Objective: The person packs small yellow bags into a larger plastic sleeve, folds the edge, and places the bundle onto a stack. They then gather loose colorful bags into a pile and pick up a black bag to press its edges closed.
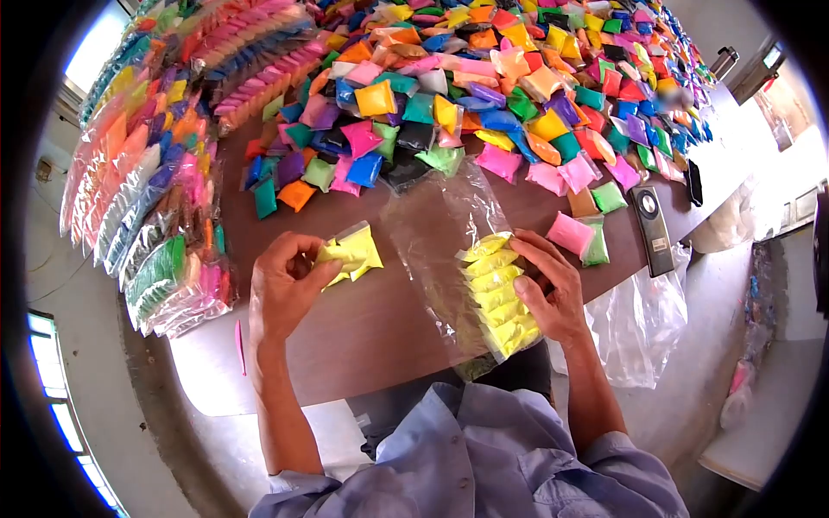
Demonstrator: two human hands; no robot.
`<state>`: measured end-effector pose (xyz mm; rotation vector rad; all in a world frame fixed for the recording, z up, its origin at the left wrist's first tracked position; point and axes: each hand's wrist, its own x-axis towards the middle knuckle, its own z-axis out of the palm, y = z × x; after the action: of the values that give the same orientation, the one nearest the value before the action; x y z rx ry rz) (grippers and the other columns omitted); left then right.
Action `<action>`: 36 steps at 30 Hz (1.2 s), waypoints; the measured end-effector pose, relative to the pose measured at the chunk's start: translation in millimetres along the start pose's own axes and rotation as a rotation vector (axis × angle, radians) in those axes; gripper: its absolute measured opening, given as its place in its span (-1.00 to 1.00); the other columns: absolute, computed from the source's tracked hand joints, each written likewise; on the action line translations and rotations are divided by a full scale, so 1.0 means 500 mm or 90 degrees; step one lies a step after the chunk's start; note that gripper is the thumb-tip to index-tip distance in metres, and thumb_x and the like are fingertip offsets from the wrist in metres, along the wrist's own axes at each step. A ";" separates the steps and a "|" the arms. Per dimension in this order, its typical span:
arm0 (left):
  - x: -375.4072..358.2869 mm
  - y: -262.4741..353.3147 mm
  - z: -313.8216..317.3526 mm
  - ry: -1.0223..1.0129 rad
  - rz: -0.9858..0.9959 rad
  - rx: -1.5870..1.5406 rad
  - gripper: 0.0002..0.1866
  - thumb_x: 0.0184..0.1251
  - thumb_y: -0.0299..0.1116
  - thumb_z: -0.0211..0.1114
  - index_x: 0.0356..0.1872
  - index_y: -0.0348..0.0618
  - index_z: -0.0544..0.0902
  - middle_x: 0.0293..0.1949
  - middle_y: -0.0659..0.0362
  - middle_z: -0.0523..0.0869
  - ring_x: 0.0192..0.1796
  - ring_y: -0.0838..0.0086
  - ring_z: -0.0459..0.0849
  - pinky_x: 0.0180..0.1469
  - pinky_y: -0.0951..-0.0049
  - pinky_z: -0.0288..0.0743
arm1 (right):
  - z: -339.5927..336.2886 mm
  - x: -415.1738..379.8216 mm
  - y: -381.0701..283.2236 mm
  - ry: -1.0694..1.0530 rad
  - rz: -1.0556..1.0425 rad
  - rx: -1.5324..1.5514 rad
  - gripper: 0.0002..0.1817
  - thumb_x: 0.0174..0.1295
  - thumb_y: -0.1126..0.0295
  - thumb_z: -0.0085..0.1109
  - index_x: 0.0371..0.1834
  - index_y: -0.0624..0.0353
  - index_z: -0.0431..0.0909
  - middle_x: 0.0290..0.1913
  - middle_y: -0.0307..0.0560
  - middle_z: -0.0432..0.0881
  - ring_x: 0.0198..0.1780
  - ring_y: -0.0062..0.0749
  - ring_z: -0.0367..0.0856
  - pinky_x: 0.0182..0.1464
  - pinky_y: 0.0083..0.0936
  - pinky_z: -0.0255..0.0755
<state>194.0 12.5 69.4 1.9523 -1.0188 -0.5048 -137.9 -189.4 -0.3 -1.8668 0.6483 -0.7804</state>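
Observation:
My left hand [289,281] pinches small yellow packets [358,252] just above the table, with thumb and fingers closed at their left side; they overlap, so I cannot count them. To the right, my right hand [553,289] grips the edge of a clear plastic bag [427,250]. Inside its right part, a row of several yellow packets [503,298] lies stacked one over another. The bag's left part is loose and crumpled, spreading over the table between my hands. Close to my right hand are a pink packet [570,233] and a light green packet [596,245].
A large heap of coloured packets [414,108] covers the back of the brown table [345,337]. Filled clear bags [164,207] are piled at left. A dark phone [652,229] lies at right, near a hanging plastic sheet [639,324]. A thin pink strip [240,347] rests at front left.

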 end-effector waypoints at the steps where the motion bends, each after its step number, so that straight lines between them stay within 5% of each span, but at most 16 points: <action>1: 0.002 0.006 0.017 0.000 0.000 -0.004 -0.72 0.31 -0.53 0.61 0.01 -0.25 0.79 -0.24 0.30 0.78 -0.34 0.75 0.62 -0.29 0.64 0.49 | 0.001 0.001 0.001 0.001 -0.004 0.008 -0.46 0.32 0.41 0.39 0.39 0.30 0.69 0.49 0.12 0.63 0.38 -0.25 0.70 0.31 -0.44 0.58; 6: 0.030 0.038 0.154 0.024 0.028 -0.127 -0.75 0.35 -0.51 0.63 -0.01 -0.23 0.80 -0.34 0.35 0.77 -0.35 0.79 0.62 -0.32 0.66 0.48 | -0.004 0.000 -0.015 -0.004 0.055 0.064 -0.47 0.34 0.39 0.38 0.39 0.28 0.69 0.52 0.11 0.60 0.43 -0.24 0.65 0.37 -0.40 0.54; 13: 0.066 0.041 0.287 -0.017 0.035 -0.127 -0.75 0.36 -0.47 0.64 0.00 -0.19 0.80 -0.36 0.33 0.77 -0.35 0.75 0.64 -0.30 0.60 0.53 | -0.015 0.012 -0.023 -0.022 0.116 0.062 -0.37 0.41 0.40 0.37 0.56 0.25 0.57 0.59 0.08 0.54 0.40 -0.35 0.65 0.04 -0.56 0.64; 14: 0.065 0.046 0.293 -0.025 0.029 -0.137 -0.76 0.32 -0.48 0.62 -0.02 -0.20 0.81 -0.26 0.18 0.85 -0.33 0.62 0.74 -0.27 0.45 0.61 | -0.016 0.016 -0.023 -0.031 0.137 0.047 -0.35 0.41 0.41 0.38 0.58 0.25 0.54 0.59 0.09 0.54 0.40 -0.35 0.65 -0.02 -0.58 0.64; 17: 0.062 0.046 0.308 -0.059 0.076 -0.164 -0.74 0.32 -0.53 0.60 0.00 -0.23 0.81 -0.20 0.13 0.87 -0.28 0.52 0.80 -0.20 0.41 0.66 | -0.010 0.028 -0.021 -0.030 0.119 0.045 -0.36 0.42 0.43 0.39 0.58 0.26 0.55 0.60 0.10 0.54 0.38 -0.39 0.66 -0.02 -0.62 0.63; 24: 0.072 0.057 0.314 -0.055 0.171 -0.113 -0.74 0.35 -0.62 0.56 0.04 -0.28 0.82 -0.13 0.14 0.89 -0.16 0.54 0.84 -0.07 0.47 0.71 | 0.013 0.034 0.012 -0.017 0.010 0.018 -0.38 0.41 0.45 0.41 0.55 0.26 0.58 0.61 0.07 0.52 0.29 -0.55 0.67 -0.10 -0.72 0.61; 26: 0.075 0.060 0.321 -0.062 0.184 -0.126 -0.72 0.28 -0.62 0.56 0.01 -0.25 0.82 -0.13 0.01 0.87 -0.15 0.26 0.87 -0.07 0.31 0.70 | 0.009 0.033 0.002 -0.005 0.076 0.093 -0.40 0.40 0.48 0.41 0.53 0.26 0.60 0.61 0.04 0.53 0.26 -0.57 0.68 -0.09 -0.71 0.62; 29: 0.076 0.054 0.320 -0.094 0.197 -0.096 -0.71 0.28 -0.63 0.53 0.02 -0.25 0.81 -0.11 -0.02 0.88 -0.10 0.15 0.88 -0.02 0.28 0.70 | 0.007 0.031 0.002 -0.006 0.096 0.080 -0.41 0.39 0.51 0.40 0.51 0.25 0.61 0.61 0.01 0.53 0.23 -0.60 0.69 -0.10 -0.71 0.61; 33: 0.080 0.063 0.305 -0.131 0.195 -0.081 -0.72 0.29 -0.62 0.50 0.03 -0.26 0.82 -0.06 -0.03 0.88 -0.03 0.09 0.88 0.05 0.25 0.70 | 0.010 0.034 -0.002 -0.003 0.052 0.047 -0.42 0.39 0.52 0.41 0.50 0.25 0.63 0.59 0.00 0.55 0.24 -0.60 0.69 -0.11 -0.72 0.61; 36: 0.081 0.050 0.315 -0.109 0.256 -0.089 -0.70 0.30 -0.67 0.47 0.06 -0.31 0.83 -0.05 0.00 0.88 -0.03 0.22 0.88 0.08 0.35 0.70 | 0.013 0.035 -0.007 -0.012 0.059 0.049 -0.44 0.37 0.53 0.41 0.47 0.27 0.64 0.58 0.02 0.56 0.30 -0.54 0.69 0.00 -0.66 0.64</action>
<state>101.3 -107.0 4.2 1.5474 -1.4060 -0.5038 -121.3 -197.0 5.2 -1.7595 0.6799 -0.7173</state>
